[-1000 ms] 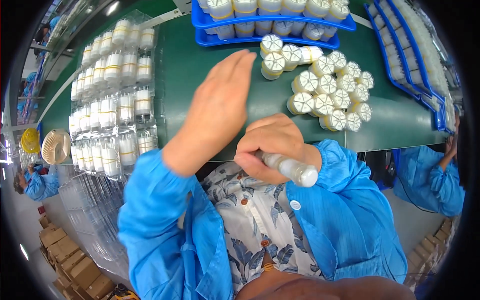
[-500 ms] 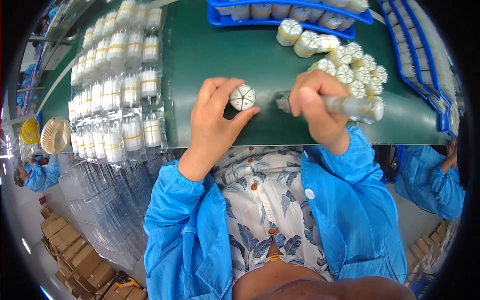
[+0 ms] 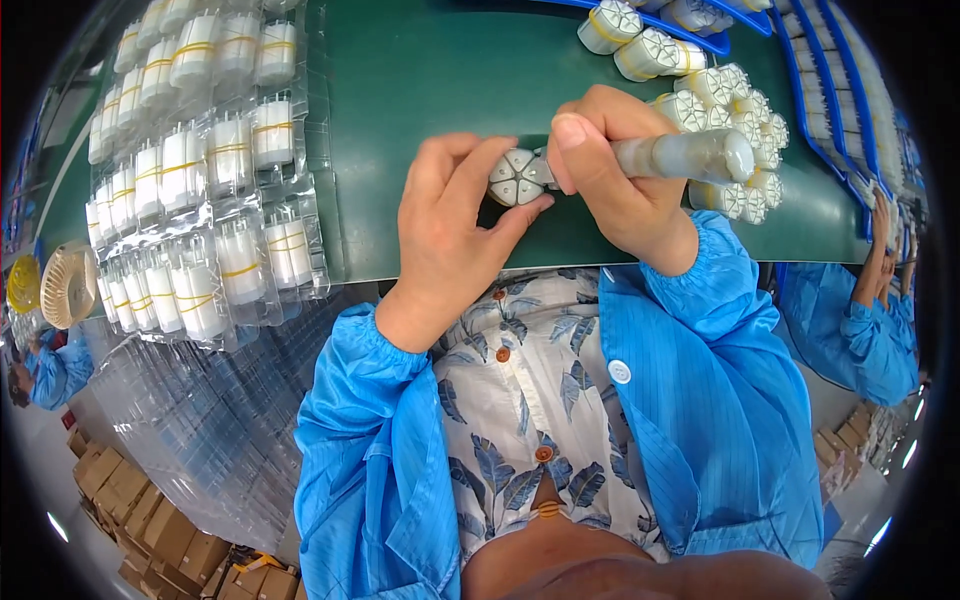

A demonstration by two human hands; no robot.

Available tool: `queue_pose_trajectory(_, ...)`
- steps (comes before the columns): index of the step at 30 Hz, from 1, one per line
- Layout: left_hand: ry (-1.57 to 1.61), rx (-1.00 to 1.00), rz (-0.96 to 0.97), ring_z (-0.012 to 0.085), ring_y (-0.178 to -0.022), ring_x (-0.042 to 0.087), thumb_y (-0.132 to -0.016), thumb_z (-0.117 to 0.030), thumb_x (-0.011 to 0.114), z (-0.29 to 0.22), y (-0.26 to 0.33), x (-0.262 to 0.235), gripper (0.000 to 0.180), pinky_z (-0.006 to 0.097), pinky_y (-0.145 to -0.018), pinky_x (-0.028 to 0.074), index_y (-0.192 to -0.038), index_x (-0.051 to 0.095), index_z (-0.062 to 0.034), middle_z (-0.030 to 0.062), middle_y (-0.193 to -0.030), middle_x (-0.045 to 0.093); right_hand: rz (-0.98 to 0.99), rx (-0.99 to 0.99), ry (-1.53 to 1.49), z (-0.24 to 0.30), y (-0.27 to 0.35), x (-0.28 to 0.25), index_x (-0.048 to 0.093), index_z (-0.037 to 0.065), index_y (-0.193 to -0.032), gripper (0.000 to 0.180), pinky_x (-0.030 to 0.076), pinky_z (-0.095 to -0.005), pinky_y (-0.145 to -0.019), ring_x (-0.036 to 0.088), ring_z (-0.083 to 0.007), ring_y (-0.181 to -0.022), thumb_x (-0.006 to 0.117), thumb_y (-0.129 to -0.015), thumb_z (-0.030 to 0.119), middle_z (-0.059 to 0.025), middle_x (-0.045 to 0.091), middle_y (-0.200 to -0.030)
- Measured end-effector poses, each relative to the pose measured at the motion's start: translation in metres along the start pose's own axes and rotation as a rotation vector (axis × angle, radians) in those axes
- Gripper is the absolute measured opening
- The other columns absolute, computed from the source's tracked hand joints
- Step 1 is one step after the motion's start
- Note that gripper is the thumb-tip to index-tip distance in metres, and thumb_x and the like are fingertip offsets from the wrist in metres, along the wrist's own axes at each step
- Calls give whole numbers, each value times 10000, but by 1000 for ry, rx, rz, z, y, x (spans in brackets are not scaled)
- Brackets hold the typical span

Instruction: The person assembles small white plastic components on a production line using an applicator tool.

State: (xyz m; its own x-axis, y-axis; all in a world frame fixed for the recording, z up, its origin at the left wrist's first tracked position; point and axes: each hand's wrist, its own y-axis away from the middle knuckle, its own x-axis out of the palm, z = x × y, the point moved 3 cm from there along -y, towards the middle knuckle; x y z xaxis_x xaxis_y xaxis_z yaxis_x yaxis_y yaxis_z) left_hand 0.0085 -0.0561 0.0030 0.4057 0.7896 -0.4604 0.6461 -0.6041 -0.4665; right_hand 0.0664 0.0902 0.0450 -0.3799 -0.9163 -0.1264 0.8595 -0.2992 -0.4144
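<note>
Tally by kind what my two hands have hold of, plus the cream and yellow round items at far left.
White wedge-segmented cylinder, in your left hand: 1
Clear-handled tool, in your right hand: 1
Cream round item: 1
Yellow round item: 1
Total: 4

A blue smock (image 3: 715, 430) hangs open, one white button (image 3: 619, 372) showing; sleeves (image 3: 345, 400) end in gathered cuffs (image 3: 372, 330), hands (image 3: 445, 215) bare; beneath, a white shirt (image 3: 525, 400) with blue-grey leaf print, brown buttons (image 3: 502, 354)
</note>
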Motion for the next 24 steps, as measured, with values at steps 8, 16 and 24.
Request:
queue_pose_trajectory(8,2,-40,47,348,-977,563,-647,-74,836,-7,-2,-8,632,417,-840,471,-1212,560,-18,153,-1092,585,12,-38,-66,9,-12,-10,505,16,-688,275,283,-262,-465,367,-69,-529,614,-934,70,1,425,-613)
queue_pose_trajectory(16,-9,-28,13,331,-951,576,-670,-79,829,4,2,0,512,399,-805,480,-1125,602,-23,136,-1057,603,41,-1,58,-6,-12,1,499,40,-680,282,308,-274,-454,417,-77,-539,646,-913,101,2,448,-595)
queue_pose_trajectory(24,30,32,71,345,-959,573,-677,-61,816,-3,-2,-9,564,407,-822,481,-1190,584,-19,142,-1076,603,39,-52,9,7,-10,-4,497,30,-679,284,296,-278,-453,395,-85,-522,631,-922,91,-2,437,-597)
